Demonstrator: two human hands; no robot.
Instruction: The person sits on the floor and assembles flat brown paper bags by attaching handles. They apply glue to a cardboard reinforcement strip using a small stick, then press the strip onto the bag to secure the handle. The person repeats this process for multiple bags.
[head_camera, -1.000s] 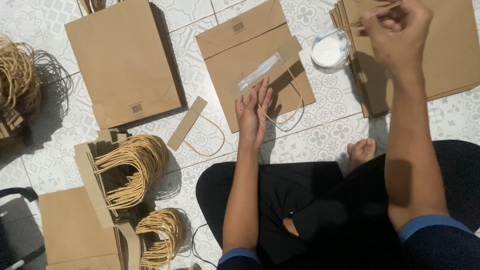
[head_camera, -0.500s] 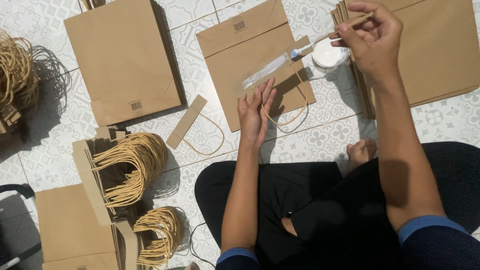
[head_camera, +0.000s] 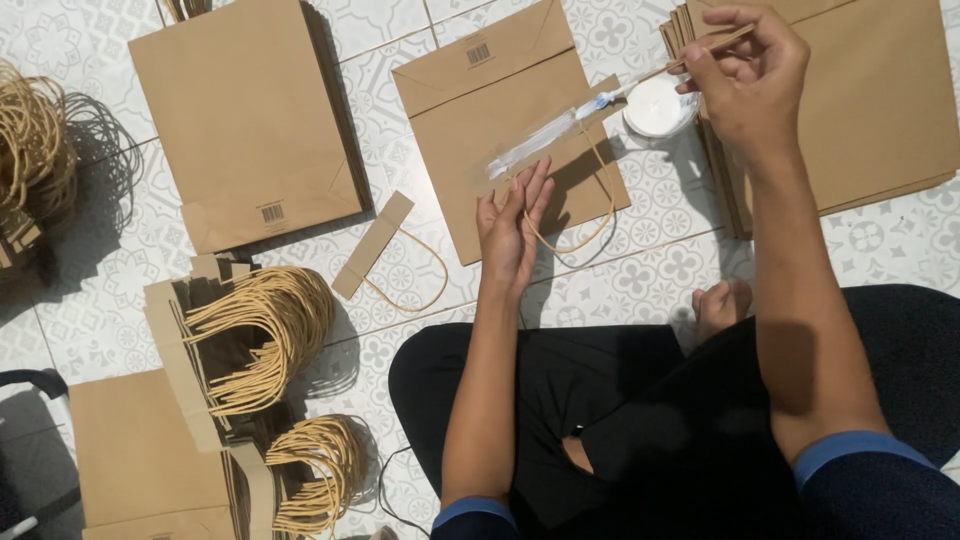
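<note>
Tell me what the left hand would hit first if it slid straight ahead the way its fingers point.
The left hand lies flat on the brown paper bag, fingers pointing up the frame. Straight ahead, it would probably first meet the whitish glue strip across the bag, just beyond the fingertips.

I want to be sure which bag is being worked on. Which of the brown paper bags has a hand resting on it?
The middle bag, lying flat before the knees: the left hand presses it. The bag to its left lies untouched.

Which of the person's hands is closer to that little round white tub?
Right. The right hand hovers just beside the white tub, holding a stick, while the left hand presses on the paper bag, farther off.
</note>
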